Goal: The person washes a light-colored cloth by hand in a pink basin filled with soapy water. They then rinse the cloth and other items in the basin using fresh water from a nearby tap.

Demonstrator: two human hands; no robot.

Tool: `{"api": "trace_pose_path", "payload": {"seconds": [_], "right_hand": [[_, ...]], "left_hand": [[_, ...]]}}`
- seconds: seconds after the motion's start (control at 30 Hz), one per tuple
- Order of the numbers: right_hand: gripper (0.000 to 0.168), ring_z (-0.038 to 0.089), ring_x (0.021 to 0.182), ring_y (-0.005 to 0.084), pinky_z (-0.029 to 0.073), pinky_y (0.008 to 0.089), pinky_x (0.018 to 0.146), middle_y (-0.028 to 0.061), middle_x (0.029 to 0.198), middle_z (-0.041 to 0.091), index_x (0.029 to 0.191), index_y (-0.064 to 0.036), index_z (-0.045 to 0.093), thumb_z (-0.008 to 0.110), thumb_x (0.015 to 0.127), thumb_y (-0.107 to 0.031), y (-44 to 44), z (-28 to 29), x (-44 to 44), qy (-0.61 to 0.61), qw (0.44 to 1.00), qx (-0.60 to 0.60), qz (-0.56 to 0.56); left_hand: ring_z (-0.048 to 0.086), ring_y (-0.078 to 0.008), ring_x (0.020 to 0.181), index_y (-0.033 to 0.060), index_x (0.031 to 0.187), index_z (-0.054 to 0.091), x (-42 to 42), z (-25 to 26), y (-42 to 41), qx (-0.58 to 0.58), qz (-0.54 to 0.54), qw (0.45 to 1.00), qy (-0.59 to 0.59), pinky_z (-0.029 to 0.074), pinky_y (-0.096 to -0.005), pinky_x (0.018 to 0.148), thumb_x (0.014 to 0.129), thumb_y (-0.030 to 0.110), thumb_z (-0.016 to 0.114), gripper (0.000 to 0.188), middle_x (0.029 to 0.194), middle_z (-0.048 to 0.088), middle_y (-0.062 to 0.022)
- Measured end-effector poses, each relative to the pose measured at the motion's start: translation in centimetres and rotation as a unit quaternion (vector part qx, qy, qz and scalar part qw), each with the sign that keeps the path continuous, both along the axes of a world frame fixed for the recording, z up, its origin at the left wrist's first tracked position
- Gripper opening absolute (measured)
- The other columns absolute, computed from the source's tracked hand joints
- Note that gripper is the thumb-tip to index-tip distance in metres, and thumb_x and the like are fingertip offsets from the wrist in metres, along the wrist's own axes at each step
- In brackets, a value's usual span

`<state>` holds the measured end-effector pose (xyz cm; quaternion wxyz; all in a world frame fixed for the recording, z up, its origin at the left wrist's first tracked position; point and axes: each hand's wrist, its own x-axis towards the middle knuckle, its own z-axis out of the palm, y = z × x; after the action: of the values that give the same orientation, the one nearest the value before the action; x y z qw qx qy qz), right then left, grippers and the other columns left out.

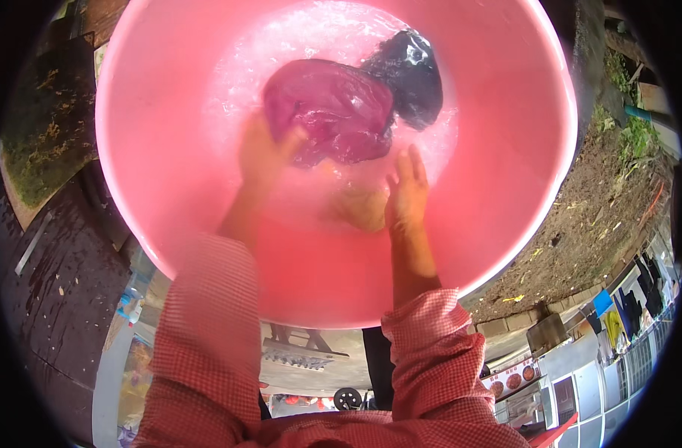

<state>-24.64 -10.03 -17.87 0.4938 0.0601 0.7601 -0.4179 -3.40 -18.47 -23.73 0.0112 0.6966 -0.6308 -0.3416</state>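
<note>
A large pink basin [330, 280] holds water, and both of my hands are inside it. My left hand [268, 148], somewhat blurred, has its fingers spread at the lower left edge of a wet purple cloth [330, 106]; whether it touches the cloth is unclear. My right hand [409, 190] is below and right of that cloth, fingers apart, holding nothing. A wet dark cloth [411, 78] lies against the purple one at its upper right. Beside my right hand, a blurred yellowish-brown thing [363, 207] shows in the water; I cannot tell what it is.
Bare soil [587, 224] with some plants lies to the right of the basin. A dark, wet surface [61, 302] is at the left. Clothes [632, 308] hang near a building at the lower right. Below the basin stands a wooden stool or bench [302, 339].
</note>
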Motion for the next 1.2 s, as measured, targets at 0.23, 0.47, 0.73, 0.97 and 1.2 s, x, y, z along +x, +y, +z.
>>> {"api": "trace_pose_path", "payload": {"seconds": [0.23,0.47,0.73,0.97,1.2], "right_hand": [[0.068,0.042,0.114,0.028,0.038,0.0407,0.092,0.0084,0.133,0.04,0.138,-0.007,0.028,0.053,0.086,-0.044,0.0,0.9,2.7,-0.205,0.973,-0.09,-0.057],[0.039,0.048,0.086,0.0149,0.041,0.0311,0.071,0.0034,0.107,0.05,0.115,-0.007,0.047,0.041,0.092,-0.039,-3.2,1.8,2.6,-0.35,0.903,-0.25,-0.001],[0.028,0.051,0.055,0.0136,0.042,0.0245,0.05,0.0034,0.063,0.05,0.089,-0.004,0.054,0.04,0.091,-0.029,-4.0,2.2,4.6,-0.276,0.951,-0.028,-0.138],[0.053,0.044,0.113,0.0257,0.037,0.0444,0.093,0.0149,0.127,0.043,0.129,-0.006,0.041,0.052,0.087,-0.036,-5.1,1.6,2.8,-0.018,0.999,-0.039,0.032],[0.064,0.033,0.125,0.0274,0.033,0.045,0.098,0.0121,0.142,0.027,0.141,-0.012,0.022,0.048,0.088,-0.038,-2.8,1.7,3.4,-0.086,0.989,-0.037,0.117]], "left_hand": [[0.058,-0.0232,0.084,0.004,0.104,0.06,-1.0,0.5,2.2,-0.083,0.102,0.983,0.129,0.047,-0.0336,0.074,0.075,-0.008,0.042,0.036,0.101,0.059,-0.0134],[0.058,-0.0231,0.083,0.0049,0.089,0.062,-6.8,16.0,4.8,0.053,-0.061,0.918,0.387,0.048,-0.0316,0.068,0.069,-0.005,0.056,0.023,0.096,0.055,-0.0147],[0.054,-0.0116,0.063,0.0036,0.079,0.063,-9.1,10.6,1.3,0.066,0.037,0.959,0.273,0.044,-0.0257,0.055,0.082,0.01,0.06,0.008,0.071,0.059,-0.0077],[0.056,-0.0248,0.089,0.0027,0.096,0.059,-1.4,1.6,-3.0,-0.099,0.201,0.962,0.158,0.045,-0.034,0.077,0.086,0.023,0.052,0.024,0.096,0.057,-0.0139],[0.056,-0.0286,0.094,-0.0003,0.116,0.051,1.4,1.6,0.9,-0.004,-0.217,0.974,-0.066,0.045,-0.0369,0.081,0.084,-0.001,0.045,0.033,0.118,0.049,-0.0185]]}}
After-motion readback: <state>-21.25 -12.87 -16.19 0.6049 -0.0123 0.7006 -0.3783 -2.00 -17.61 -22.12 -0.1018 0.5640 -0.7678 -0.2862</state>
